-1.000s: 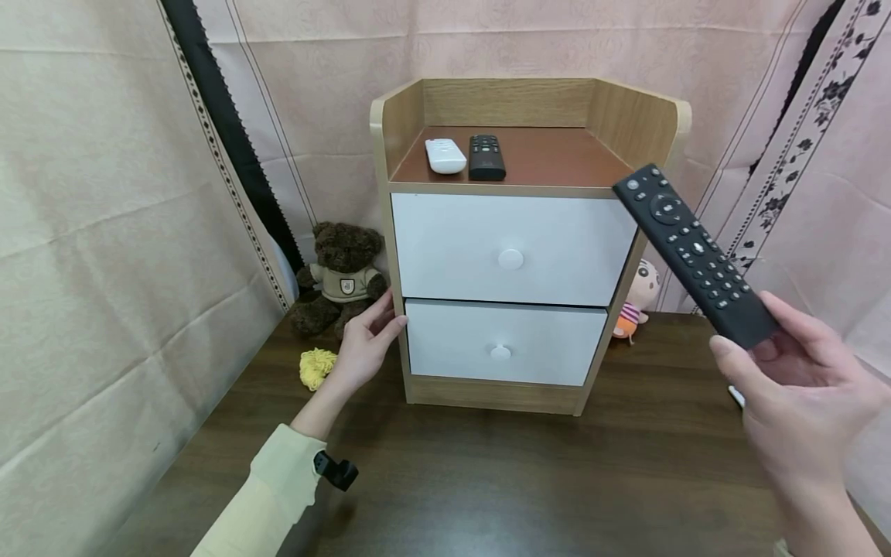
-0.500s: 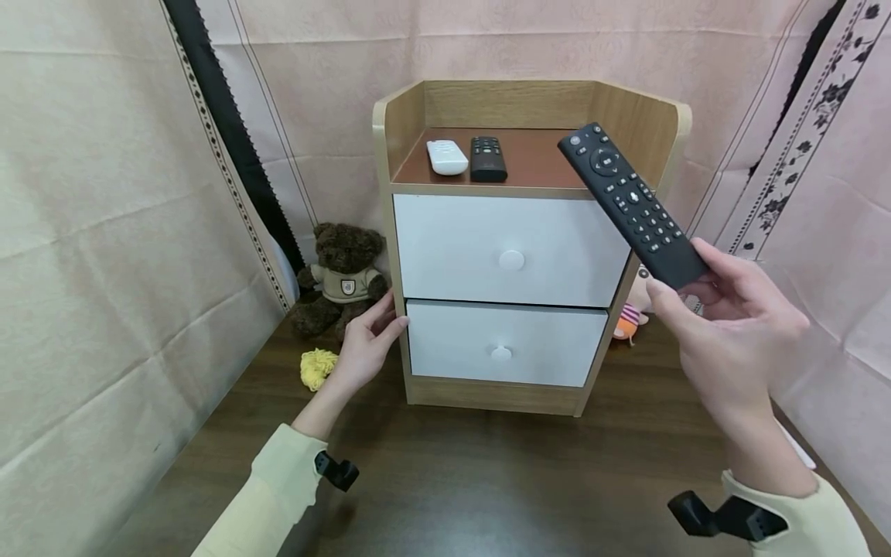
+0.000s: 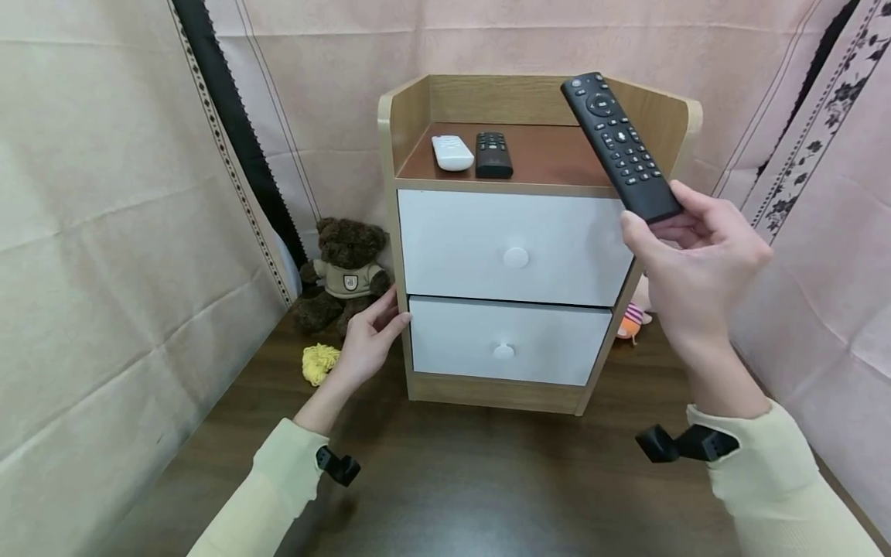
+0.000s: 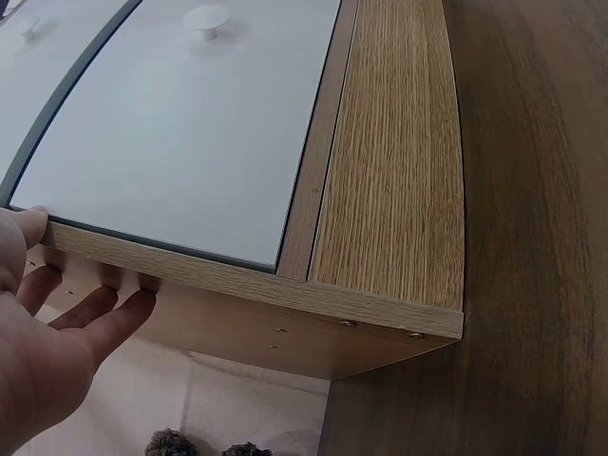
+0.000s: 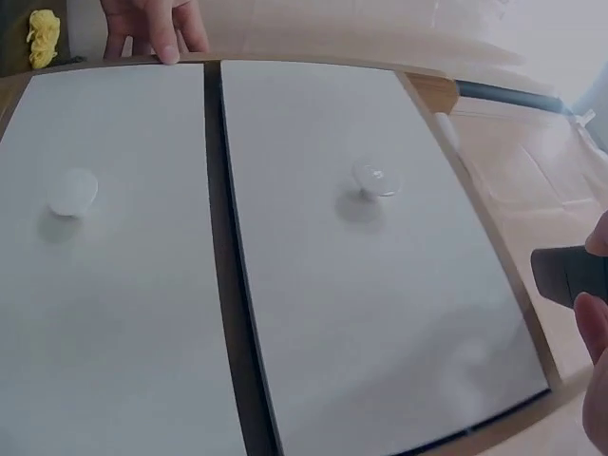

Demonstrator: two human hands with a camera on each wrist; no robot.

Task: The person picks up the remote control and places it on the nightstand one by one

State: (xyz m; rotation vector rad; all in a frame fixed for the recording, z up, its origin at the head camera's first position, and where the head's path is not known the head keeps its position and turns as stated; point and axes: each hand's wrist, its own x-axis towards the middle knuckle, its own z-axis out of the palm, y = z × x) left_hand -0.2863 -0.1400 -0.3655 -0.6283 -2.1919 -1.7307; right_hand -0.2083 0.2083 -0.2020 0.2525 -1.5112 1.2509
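In my right hand [image 3: 696,259] I pinch the lower end of a long black remote control [image 3: 622,147], thumb on one side and fingers on the other. It tilts up to the left and overlaps the cabinet's right side panel in the head view. My left hand [image 3: 369,340] touches the left side of the small wooden cabinet [image 3: 497,393], fingers extended on the side panel and thumb at the front edge [image 4: 123,249]. On the brown top shelf [image 3: 550,155] lie a white remote [image 3: 452,153] and a shorter black remote [image 3: 493,155], side by side.
Two white drawers with round knobs, upper drawer [image 3: 459,240] and lower drawer [image 3: 452,340], are closed. A brown teddy bear [image 3: 348,271] and a yellow crumpled thing [image 3: 319,363] are left of the cabinet. A striped doll [image 3: 633,319] is partly hidden at right. Curtains [image 3: 334,77] surround the table.
My right hand has carried the long remote leftward and then upward, from the right side to beside the top shelf. My left hand has stayed at the cabinet's side.
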